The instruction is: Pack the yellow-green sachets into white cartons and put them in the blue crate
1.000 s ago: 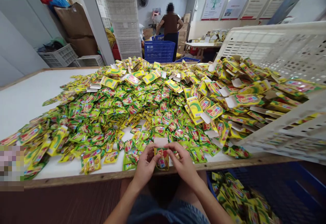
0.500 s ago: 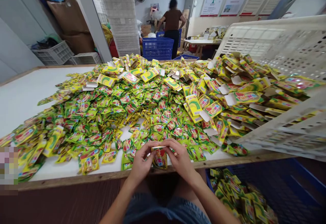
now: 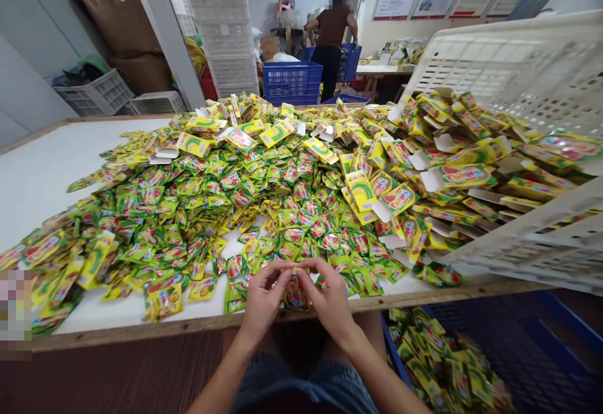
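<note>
At the table's front edge, a small printed carton [image 3: 295,294] stands upright between my hands, its front showing red, green and yellow print. My left hand [image 3: 264,291] pinches its upper left side with thumb and fingers. From the other side, my right hand [image 3: 330,294] grips the top, with its thumb pressed on the front. My fingers hide most of the carton's upper end. Just beyond my hands lies a heap of small green sachets [image 3: 301,219]. Yellow cartons [image 3: 360,191], some with white flaps sticking out, lie behind and to the right.
A white perforated crate [image 3: 522,250] lies tipped on the right, cartons spilling from it. Below the wooden table edge [image 3: 188,327], a blue crate [image 3: 398,354] holds more cartons. At the back, a person [image 3: 332,34] stands by blue baskets [image 3: 292,82].
The white flap at the carton's top no longer shows; my fingers now cover it, and my right thumb has moved inward over the front. The person behind has shifted right, holding a blue basket.
</note>
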Available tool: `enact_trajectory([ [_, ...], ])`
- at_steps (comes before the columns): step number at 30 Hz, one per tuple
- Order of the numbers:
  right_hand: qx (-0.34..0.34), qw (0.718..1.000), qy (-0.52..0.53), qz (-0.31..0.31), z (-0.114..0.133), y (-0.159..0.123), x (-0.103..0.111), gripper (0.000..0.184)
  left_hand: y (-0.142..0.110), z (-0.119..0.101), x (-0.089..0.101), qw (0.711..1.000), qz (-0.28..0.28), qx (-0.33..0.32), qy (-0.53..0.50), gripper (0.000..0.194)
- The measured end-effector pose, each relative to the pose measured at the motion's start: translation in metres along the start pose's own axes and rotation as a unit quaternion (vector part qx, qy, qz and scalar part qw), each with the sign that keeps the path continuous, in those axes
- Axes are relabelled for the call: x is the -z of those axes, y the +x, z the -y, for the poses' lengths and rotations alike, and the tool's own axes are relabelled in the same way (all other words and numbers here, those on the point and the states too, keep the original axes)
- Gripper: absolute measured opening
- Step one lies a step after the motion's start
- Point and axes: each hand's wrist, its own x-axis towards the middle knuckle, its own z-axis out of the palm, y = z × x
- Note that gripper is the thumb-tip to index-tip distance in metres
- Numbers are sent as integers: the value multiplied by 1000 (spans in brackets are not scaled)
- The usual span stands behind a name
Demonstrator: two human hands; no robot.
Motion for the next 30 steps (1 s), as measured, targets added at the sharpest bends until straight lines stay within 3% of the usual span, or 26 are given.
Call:
enact_trajectory([
  [6,8,998,55,29,-4,-5,-4,11,0,7,5,998,38,-53,21,13],
  [9,16,999,40,26,4,-6,12,13,-5,9,7,997,43,-46,32,18],
  [11,4,1000,-11,19,9,-10,45,17,-9,13,10,999,32,-19,1,32],
  [13,-31,994,-107,23,7,-16,94,20,-12,18,13,1000,17,7,-22,33],
  [16,-33,949,-314,18,-9,-24,165,23,-12,23,14,1000,20,12,7,22],
  [18,-33,921,-388,-4,-25,-22,188,25,-11,23,12,999,37,-2,35,20],
  [20,-16,916,-401,-17,-42,-10,184,25,-10,22,9,997,51,-20,62,19],
  [23,36,904,-424,-47,-67,22,152,25,-12,21,9,995,41,-38,88,17],
  [26,40,883,-462,-68,-85,53,127,29,-16,23,14,996,14,-39,85,16],
  [30,46,888,-443,-109,-77,68,124,36,-19,25,16,998,-10,-26,61,17],
])
